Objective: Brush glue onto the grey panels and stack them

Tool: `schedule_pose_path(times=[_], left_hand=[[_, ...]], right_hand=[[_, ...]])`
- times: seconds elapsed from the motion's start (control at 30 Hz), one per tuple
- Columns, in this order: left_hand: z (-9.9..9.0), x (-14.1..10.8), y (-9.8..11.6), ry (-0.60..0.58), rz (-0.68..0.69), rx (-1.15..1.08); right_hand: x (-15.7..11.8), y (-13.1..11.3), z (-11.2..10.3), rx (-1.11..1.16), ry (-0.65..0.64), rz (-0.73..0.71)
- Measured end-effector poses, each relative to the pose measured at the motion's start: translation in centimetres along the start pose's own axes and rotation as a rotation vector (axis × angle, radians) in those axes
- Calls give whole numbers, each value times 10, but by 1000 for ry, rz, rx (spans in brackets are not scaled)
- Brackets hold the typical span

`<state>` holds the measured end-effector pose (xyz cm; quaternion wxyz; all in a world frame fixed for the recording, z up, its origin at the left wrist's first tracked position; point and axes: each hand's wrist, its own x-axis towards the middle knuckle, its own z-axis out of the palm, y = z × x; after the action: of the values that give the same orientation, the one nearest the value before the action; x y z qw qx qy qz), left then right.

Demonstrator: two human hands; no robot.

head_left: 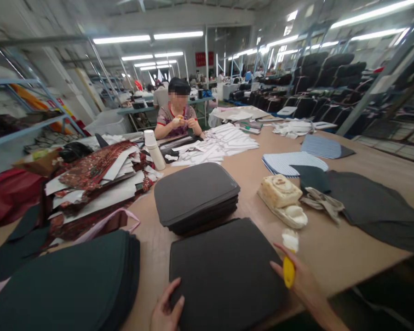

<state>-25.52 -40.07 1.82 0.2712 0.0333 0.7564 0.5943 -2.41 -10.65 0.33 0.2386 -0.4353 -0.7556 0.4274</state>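
Observation:
A dark grey fabric-covered panel [227, 271] with rounded corners lies in front of me, perhaps on top of others. My left hand [168, 309] is at its near left edge, thumb and fingers apart, fingertips touching it. At the panel's right edge is my right hand [298, 276], holding a yellow-handled brush [289, 272] with a whitish head pointing away from me. Its fingertips also reach the panel's edge. Just beyond lies a stack of similar dark panels [196, 193]. To the left stands a stack of dark green panels [65, 280].
A glue-crusted cream container [281, 191] and a crumpled cloth [322, 202] lie on the table [334, 257] at right, near dark fabric [376, 207]. Patterned scraps [96, 179] and a white bottle [154, 151] are at left. A co-worker [177, 112] sits opposite behind white strips [224, 142].

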Motion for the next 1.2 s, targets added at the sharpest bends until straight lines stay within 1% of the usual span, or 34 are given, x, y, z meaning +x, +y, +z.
schedule_pose_path(times=[0.07, 0.13, 0.23, 0.3, 0.57, 0.8, 1.07, 1.2], left_hand=[[6, 1, -2, 42, 82, 41], [11, 1, -2, 67, 152, 135], [14, 3, 1, 67, 227, 282], [16, 4, 1, 63, 254, 327], [23, 8, -3, 78, 260, 310], [19, 3, 1, 45, 241, 283], [16, -5, -14, 54, 222, 280], [17, -5, -14, 59, 230, 298]], right_hand=[[3, -10, -3, -33, -58, 1], [5, -14, -3, -56, -88, -14], [7, -12, -2, -87, -115, -34], [8, -9, -2, -105, -126, -40], [12, -7, 0, -160, -127, -78], [11, -9, -2, -157, -154, -76], [7, -7, -3, -142, -175, -56], [6, -7, -5, -144, -176, -78]])
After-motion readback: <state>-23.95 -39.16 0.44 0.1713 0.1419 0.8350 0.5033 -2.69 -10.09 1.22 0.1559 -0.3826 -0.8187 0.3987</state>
